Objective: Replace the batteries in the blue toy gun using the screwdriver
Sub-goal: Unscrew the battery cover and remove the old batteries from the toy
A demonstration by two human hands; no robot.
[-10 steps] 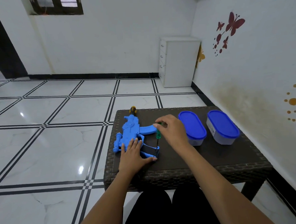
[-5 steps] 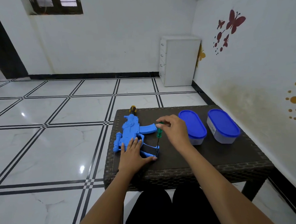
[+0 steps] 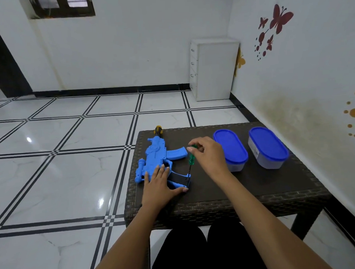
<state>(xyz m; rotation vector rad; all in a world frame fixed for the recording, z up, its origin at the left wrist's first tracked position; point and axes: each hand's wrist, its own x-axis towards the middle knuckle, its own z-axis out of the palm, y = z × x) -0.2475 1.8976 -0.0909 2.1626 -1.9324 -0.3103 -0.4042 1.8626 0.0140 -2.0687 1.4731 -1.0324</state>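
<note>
Blue toy gun (image 3: 157, 162) lies mid-frame on counter (image 3: 247, 184), long axis toward upper frame. Left hand (image 3: 157, 184) flat on it, fingers open. Right hand (image 3: 209, 155) pinches screwdriver (image 3: 191, 157) near-upright, tip down at stock, frame-right of left hand.
</note>
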